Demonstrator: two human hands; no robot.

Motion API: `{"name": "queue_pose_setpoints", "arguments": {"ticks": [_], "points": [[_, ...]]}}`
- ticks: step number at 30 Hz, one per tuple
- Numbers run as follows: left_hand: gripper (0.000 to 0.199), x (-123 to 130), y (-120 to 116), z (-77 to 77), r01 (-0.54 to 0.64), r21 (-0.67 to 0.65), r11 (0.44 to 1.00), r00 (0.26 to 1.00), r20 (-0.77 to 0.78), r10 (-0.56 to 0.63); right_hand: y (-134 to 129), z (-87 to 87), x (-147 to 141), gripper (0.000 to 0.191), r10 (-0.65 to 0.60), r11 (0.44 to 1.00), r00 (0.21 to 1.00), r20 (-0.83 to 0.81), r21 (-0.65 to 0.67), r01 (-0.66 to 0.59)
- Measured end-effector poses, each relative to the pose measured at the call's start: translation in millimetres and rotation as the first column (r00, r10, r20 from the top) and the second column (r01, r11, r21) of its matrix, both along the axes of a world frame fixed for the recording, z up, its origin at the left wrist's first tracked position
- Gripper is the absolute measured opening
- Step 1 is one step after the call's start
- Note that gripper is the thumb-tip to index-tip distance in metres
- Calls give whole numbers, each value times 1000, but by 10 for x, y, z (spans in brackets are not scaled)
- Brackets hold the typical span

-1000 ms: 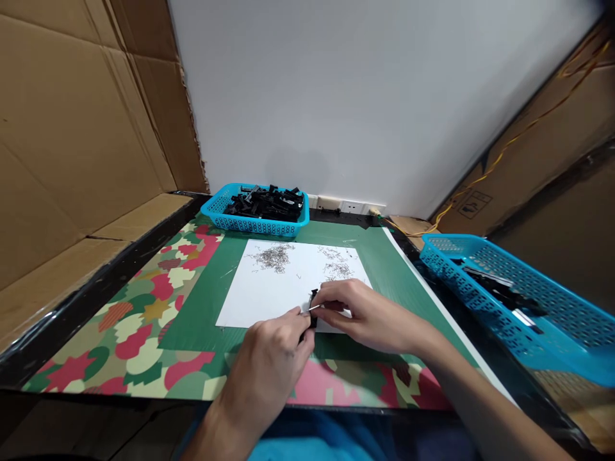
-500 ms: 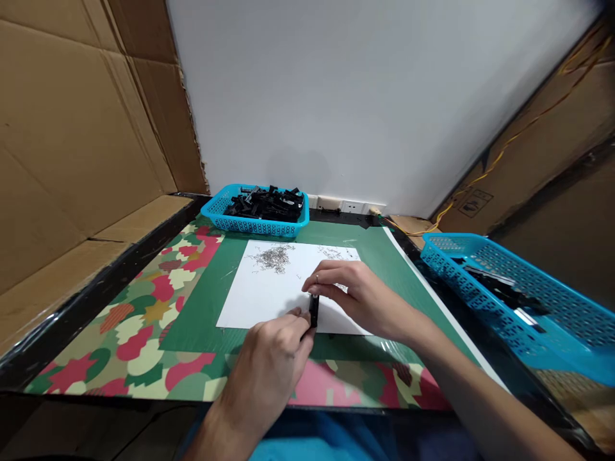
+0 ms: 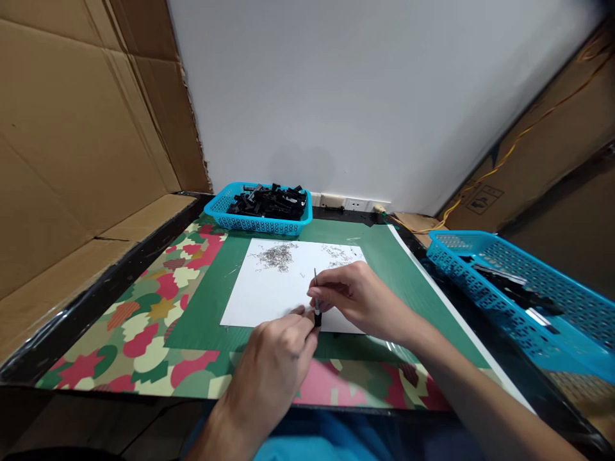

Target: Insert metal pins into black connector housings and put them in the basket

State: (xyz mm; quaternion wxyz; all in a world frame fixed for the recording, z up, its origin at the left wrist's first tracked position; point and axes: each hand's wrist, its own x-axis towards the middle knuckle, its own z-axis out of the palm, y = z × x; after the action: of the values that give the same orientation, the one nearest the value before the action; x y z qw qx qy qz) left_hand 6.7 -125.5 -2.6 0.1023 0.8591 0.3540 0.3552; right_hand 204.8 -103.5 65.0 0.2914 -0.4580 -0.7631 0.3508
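Near the front edge of the white paper [image 3: 269,301], my left hand [image 3: 281,349] is closed, its fingertips pinching a small black part [image 3: 318,319]. Just above that part is my right hand [image 3: 353,291], thumb and forefinger pinched on a thin grey metal-looking rod [image 3: 315,275]. The rod stands nearly upright and its top pokes out over the fingers. Whether its lower end touches the black part I cannot tell. On the paper lie a dense pile of tiny wire-like pieces [image 3: 277,257] and a looser scatter of them [image 3: 336,255], partly behind my right hand.
A blue basket [image 3: 259,224] heaped with black plastic parts stands at the back by the wall. On the right is another blue basket [image 3: 528,262] with fewer black parts. Cardboard [image 3: 86,128] walls the left side. Sockets [image 3: 355,205] and a yellow cable [image 3: 449,208] run behind.
The black part is now lower and tilted between my left fingers. A thin rod now shows upright in my right fingers, which have curled into a tighter pinch. The view has shifted slightly.
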Motion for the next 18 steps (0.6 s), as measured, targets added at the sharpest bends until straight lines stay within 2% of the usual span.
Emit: {"name": "queue_pose_setpoints", "arguments": {"ticks": [12,18], "points": [[23,4,-15,24,-7,18,1000,1000,-12,7,1,16,-9,32,-2,1000,999,39,11,2],[21,16,-20,-20,-38,46,998,999,15,38,-26,5,8,42,5,999,998,62,44,-7]]}}
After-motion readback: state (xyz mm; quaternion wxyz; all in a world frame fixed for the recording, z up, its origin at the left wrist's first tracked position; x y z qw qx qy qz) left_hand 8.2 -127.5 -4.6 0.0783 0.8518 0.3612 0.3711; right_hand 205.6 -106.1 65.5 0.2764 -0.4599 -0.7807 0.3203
